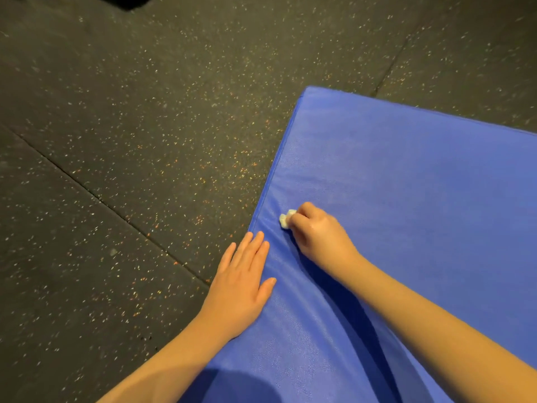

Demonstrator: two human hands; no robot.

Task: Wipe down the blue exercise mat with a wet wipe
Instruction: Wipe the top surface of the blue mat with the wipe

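The blue exercise mat [406,199] lies on the floor and fills the right and lower part of the head view. My right hand [318,232] is closed on a small crumpled white wet wipe [285,219], pressing it onto the mat close to its left edge. Only a bit of the wipe shows past my fingertips. My left hand [242,282] lies flat with fingers spread, palm down, across the mat's left edge, just below and left of the wipe.
Dark speckled rubber floor tiles [130,141] surround the mat on the left and at the top, with seams running diagonally. A dark object [122,1] sits at the top left edge.
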